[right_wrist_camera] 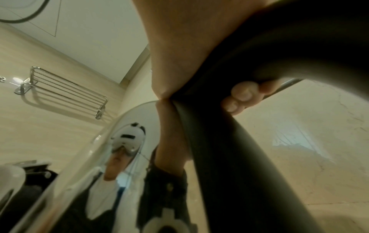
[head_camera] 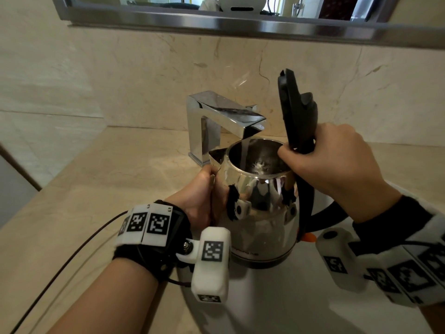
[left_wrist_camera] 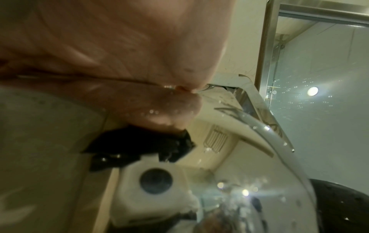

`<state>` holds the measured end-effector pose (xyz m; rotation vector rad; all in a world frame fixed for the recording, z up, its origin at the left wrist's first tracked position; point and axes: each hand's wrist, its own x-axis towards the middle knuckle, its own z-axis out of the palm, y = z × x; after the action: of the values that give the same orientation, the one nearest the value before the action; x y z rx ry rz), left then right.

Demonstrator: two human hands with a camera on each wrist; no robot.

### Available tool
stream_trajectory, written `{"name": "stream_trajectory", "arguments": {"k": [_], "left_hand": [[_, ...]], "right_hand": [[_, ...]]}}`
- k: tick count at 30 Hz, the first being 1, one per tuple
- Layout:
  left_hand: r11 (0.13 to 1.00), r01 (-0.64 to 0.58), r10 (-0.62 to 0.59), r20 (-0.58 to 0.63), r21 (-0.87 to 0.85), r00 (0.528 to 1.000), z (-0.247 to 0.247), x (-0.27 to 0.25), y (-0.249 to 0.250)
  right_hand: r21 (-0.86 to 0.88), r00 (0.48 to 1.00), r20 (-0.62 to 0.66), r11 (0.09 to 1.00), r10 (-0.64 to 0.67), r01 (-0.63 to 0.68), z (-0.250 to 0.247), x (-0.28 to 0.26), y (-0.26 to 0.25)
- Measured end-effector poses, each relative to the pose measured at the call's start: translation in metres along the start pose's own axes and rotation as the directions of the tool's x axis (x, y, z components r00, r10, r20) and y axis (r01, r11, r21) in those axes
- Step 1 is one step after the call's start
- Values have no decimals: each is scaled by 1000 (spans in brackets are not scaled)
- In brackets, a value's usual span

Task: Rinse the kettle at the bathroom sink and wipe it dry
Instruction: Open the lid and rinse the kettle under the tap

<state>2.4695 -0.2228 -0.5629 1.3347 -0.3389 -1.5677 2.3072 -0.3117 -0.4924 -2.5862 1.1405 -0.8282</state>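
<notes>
A shiny steel kettle [head_camera: 261,213] is held upright over the white basin [head_camera: 277,307], right under the chrome faucet [head_camera: 216,121]. Its black lid [head_camera: 292,104] stands open. A thin stream of water [head_camera: 245,153] runs from the spout into the kettle. My right hand [head_camera: 337,165] grips the black handle [right_wrist_camera: 229,157], fingertips [right_wrist_camera: 239,97] wrapped round it. My left hand [head_camera: 202,191] cups the kettle's left wall below the pouring lip, thumb pointing up; in the left wrist view the wet palm [left_wrist_camera: 119,55] lies against the mirrored wall [left_wrist_camera: 229,165]. Its fingers are hidden.
A beige marble counter [head_camera: 108,179] surrounds the basin, with marble wall behind and a steel-framed mirror [head_camera: 216,22] overhead. A thin dark cable [head_camera: 60,261] trails over the counter at left. A chrome towel rack [right_wrist_camera: 66,89] hangs on the wall; a glass shower door [left_wrist_camera: 319,78] stands nearby.
</notes>
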Motion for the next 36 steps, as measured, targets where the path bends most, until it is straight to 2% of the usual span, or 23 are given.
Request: {"name": "stream_trajectory", "arguments": {"k": [11, 18, 28, 36], "left_hand": [[998, 10, -9, 15, -55, 1000, -1, 2, 1], [1000, -21, 21, -8, 9, 1000, 4, -2, 0], [1000, -25, 25, -19, 9, 1000, 4, -2, 0], [999, -7, 8, 12, -48, 1000, -2, 4, -1]], "right_hand": [[-8, 1000, -4, 1000, 3, -3, 2, 1, 1], [-14, 1000, -4, 1000, -4, 4, 2, 2, 2], [-9, 1000, 2, 1000, 2, -2, 5, 3, 5], [-4, 1000, 17, 1000, -3, 3, 3, 2, 4]]}}
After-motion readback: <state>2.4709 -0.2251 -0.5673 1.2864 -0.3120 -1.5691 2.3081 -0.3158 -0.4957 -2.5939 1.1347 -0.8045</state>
